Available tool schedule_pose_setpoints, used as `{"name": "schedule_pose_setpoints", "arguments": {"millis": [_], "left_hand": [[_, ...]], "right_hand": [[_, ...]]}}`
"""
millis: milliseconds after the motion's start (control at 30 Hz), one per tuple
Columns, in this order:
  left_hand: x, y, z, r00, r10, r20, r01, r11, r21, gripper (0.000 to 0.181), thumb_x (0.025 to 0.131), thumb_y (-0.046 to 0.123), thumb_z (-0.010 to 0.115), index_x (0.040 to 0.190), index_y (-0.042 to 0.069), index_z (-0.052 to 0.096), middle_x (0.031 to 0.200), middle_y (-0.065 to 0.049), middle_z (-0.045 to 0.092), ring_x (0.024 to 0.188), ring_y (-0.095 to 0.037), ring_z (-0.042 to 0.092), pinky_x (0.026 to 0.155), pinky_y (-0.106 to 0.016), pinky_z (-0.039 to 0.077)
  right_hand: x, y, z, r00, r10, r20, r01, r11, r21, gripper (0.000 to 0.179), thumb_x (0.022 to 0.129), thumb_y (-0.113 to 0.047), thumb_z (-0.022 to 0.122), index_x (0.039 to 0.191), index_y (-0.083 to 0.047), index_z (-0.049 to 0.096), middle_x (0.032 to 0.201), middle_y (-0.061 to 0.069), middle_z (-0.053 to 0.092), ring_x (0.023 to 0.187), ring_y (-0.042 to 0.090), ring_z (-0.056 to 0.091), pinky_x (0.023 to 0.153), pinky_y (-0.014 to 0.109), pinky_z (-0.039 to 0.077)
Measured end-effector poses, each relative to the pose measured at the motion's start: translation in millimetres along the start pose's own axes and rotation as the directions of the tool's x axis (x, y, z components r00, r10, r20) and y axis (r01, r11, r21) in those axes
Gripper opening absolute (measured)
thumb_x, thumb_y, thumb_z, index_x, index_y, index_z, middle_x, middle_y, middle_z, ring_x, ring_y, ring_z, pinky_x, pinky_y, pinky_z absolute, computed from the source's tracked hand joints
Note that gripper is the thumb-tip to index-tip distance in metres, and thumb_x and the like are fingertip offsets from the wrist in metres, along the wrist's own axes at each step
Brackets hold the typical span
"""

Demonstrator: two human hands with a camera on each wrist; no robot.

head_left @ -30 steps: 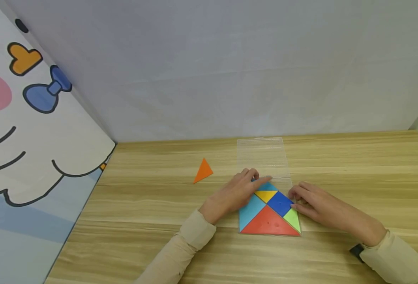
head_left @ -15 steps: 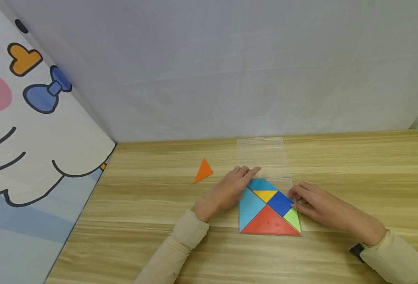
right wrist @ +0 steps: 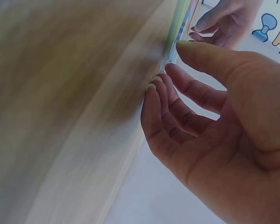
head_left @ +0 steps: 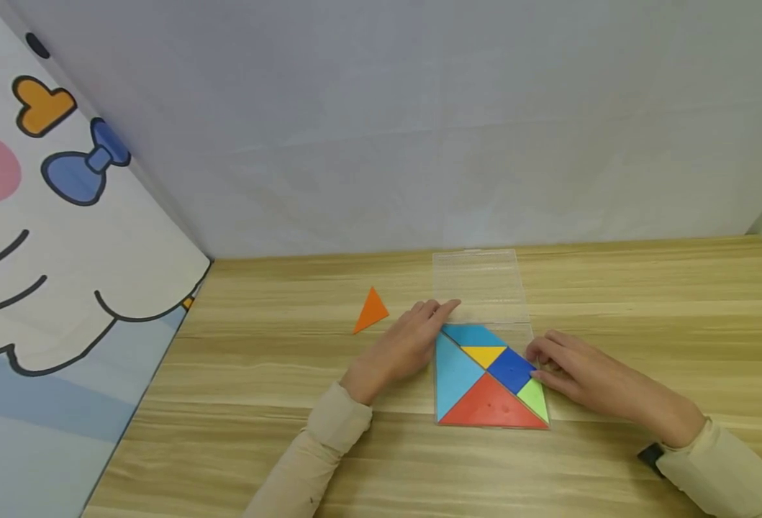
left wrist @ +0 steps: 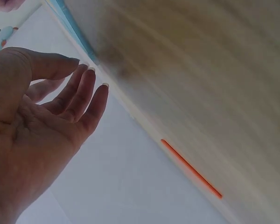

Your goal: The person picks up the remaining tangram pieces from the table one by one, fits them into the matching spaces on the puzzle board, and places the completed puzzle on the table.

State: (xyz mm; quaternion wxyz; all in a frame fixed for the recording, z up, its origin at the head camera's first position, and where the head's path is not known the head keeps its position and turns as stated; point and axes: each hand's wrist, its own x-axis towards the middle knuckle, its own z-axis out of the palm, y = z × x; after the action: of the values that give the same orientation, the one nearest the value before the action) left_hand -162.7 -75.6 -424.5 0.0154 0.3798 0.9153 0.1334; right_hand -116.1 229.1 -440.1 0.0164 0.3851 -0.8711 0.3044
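Note:
A clear tangram case (head_left: 481, 288) lies open, its lid folded back. Its tray holds a blue parallelogram (head_left: 474, 335), a yellow triangle (head_left: 483, 355), a dark blue square (head_left: 510, 371), a green triangle (head_left: 533, 400), a red triangle (head_left: 492, 406) and a light blue triangle (head_left: 455, 378). My left hand (head_left: 408, 342) is at the tray's upper left corner, fingers loosely bent around nothing visible. My right hand (head_left: 571, 370) holds the tray's right edge with thumb and curled fingers; the exact contact is partly hidden. An orange triangle (head_left: 372, 311) lies outside the case.
The wooden table (head_left: 257, 403) extends around the case. A pale cloth wall (head_left: 458, 144) stands behind its far edge. A panel with cartoon drawings (head_left: 63, 252) is at the left.
The blue parallelogram has shifted left towards the tray's upper left corner. My left hand has moved left, off that piece. My right hand has stayed in place.

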Motion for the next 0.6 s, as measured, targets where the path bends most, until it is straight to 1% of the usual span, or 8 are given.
{"name": "schedule_pose_setpoints", "arguments": {"millis": [67,133,200,300,400,433,500,600], "left_hand": [[-1.1,-1.8,0.3,1.000,0.007,-0.024,-0.007,1.000,-0.007,0.050,0.102,-0.007,0.048,0.152,0.000,0.041,0.122,-0.013,0.058,0.112,-0.025,0.056,0.102,-0.036,0.047],[-1.8,-4.0,1.1,0.997,0.021,-0.075,-0.021,1.000,-0.006,0.046,0.102,-0.005,0.052,0.147,-0.002,0.046,0.117,-0.015,0.060,0.104,-0.026,0.057,0.099,-0.037,0.049],[-2.1,-6.3,2.0,0.991,0.029,-0.127,-0.029,1.000,0.007,0.042,0.101,-0.004,0.055,0.142,-0.004,0.051,0.113,-0.015,0.061,0.099,-0.026,0.058,0.097,-0.038,0.050],[-2.9,-9.7,3.4,0.981,0.029,-0.190,-0.025,0.999,0.022,0.036,0.099,-0.001,0.061,0.134,-0.005,0.057,0.110,-0.017,0.062,0.094,-0.027,0.058,0.090,-0.037,0.052],[-4.5,-12.4,3.5,0.977,0.002,-0.213,0.002,1.000,0.018,0.034,0.099,0.002,0.064,0.131,-0.004,0.059,0.109,-0.016,0.063,0.095,-0.027,0.059,0.087,-0.036,0.052],[-5.0,-13.3,3.5,0.976,-0.009,-0.218,0.012,1.000,0.010,0.033,0.098,0.003,0.065,0.130,-0.005,0.060,0.109,-0.017,0.063,0.095,-0.028,0.059,0.084,-0.036,0.052],[-6.0,-15.2,3.0,0.975,-0.038,-0.220,0.037,0.999,-0.005,0.033,0.098,0.005,0.067,0.129,-0.005,0.060,0.109,-0.018,0.063,0.096,-0.030,0.059,0.085,-0.037,0.052],[-6.9,-17.3,0.7,0.975,-0.095,-0.202,0.089,0.995,-0.035,0.035,0.098,0.007,0.069,0.129,-0.005,0.061,0.112,-0.019,0.062,0.100,-0.032,0.059,0.087,-0.039,0.053]], "right_hand": [[-0.3,0.3,0.0,1.000,0.007,0.003,-0.007,1.000,0.001,0.022,0.091,-0.001,0.075,0.110,-0.008,0.065,0.104,-0.007,0.059,0.091,0.009,0.060,0.077,0.028,0.056],[-0.1,1.2,-0.1,1.000,0.011,0.007,-0.011,1.000,0.002,0.022,0.092,-0.001,0.075,0.110,-0.008,0.065,0.104,-0.007,0.059,0.091,0.010,0.060,0.077,0.028,0.056],[0.6,2.8,-0.3,1.000,0.011,0.008,-0.011,1.000,0.003,0.022,0.091,-0.002,0.075,0.110,-0.008,0.065,0.104,-0.007,0.059,0.091,0.010,0.061,0.077,0.028,0.056],[1.6,5.1,-0.3,1.000,0.010,0.008,-0.010,1.000,0.001,0.022,0.091,-0.002,0.075,0.110,-0.008,0.065,0.103,-0.007,0.059,0.091,0.010,0.061,0.077,0.028,0.056],[2.7,7.3,-0.2,1.000,0.005,0.007,-0.005,1.000,-0.002,0.022,0.091,-0.002,0.076,0.110,-0.008,0.066,0.103,-0.007,0.060,0.090,0.010,0.061,0.077,0.028,0.056],[3.0,8.1,-0.1,1.000,0.004,0.007,-0.004,1.000,-0.002,0.022,0.091,-0.002,0.076,0.110,-0.008,0.066,0.103,-0.007,0.060,0.090,0.010,0.061,0.077,0.028,0.056],[3.7,9.5,0.0,1.000,0.000,0.007,0.000,1.000,-0.002,0.022,0.091,-0.002,0.076,0.110,-0.008,0.066,0.103,-0.007,0.060,0.090,0.010,0.061,0.077,0.028,0.056],[4.6,11.7,0.1,1.000,-0.003,0.007,0.003,1.000,-0.002,0.022,0.091,-0.002,0.076,0.110,-0.008,0.066,0.104,-0.007,0.060,0.090,0.010,0.061,0.077,0.028,0.056]]}}
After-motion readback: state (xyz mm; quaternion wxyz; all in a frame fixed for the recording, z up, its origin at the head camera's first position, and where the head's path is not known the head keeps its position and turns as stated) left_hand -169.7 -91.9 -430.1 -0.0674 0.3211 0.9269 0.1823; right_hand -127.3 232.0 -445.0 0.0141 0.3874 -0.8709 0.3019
